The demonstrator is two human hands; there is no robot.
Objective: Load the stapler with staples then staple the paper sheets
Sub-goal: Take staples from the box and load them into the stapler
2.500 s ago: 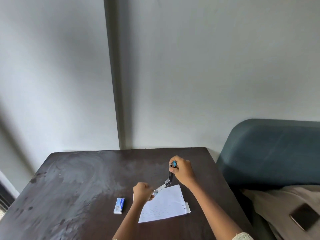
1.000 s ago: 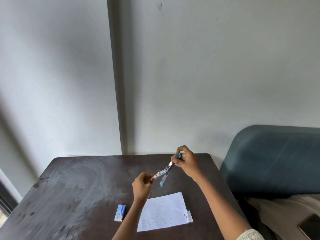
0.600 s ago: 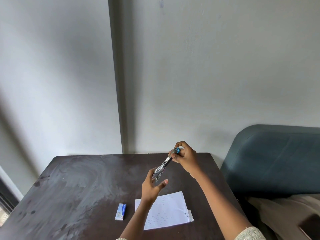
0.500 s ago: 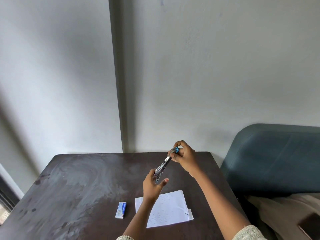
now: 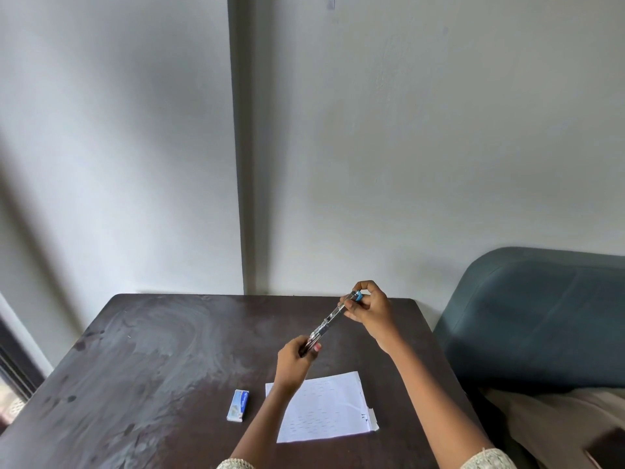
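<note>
While raised above table (image 5: 152,367), stapler (image 5: 326,324) pinched endwise, left fingers (image 5: 306,350), right fingers (image 5: 363,292).

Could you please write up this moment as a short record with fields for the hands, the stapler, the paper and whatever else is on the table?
left hand: closed on the lower end of the stapler
right hand: pinching the upper, blue-tipped end
stapler: held in the air above the table, tilted, spanning both hands
paper sheets: flat on the table, near edge, not held
staple box: small, blue and white, left of the sheets, apart from them
table: dark wood, smudged
sofa: teal, right of the table
</note>
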